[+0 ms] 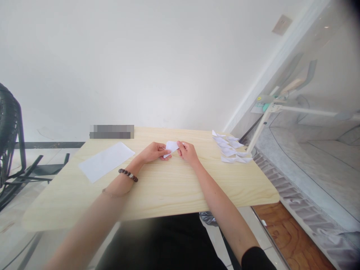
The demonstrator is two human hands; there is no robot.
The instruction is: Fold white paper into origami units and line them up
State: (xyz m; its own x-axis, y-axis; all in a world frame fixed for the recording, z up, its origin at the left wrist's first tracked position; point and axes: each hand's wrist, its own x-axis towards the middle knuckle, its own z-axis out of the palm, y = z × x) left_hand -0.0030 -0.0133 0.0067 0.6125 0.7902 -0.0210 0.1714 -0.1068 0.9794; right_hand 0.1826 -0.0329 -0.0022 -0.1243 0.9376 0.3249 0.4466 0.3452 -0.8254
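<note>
A small piece of white paper [171, 147] is held up between my two hands over the middle of the table. My left hand [157, 152] pinches its left side, with the fingers partly behind and below it. At its right edge, my right hand [186, 152] grips it between thumb and curled fingers. Whether the paper is folded in layers is too small to tell. To the left of my hands lies a flat white sheet of paper [107, 161]. Several folded white paper pieces [232, 148] with pointed ends sit in rows on the right.
The light wooden table [168, 187] stands against a white wall [168, 67]. A blurred-out dark block [111, 131] is at its back left. Left of the table is a black chair [11, 131]; a white metal stand [260, 131] rises at the right beside a bed-like surface [309, 161].
</note>
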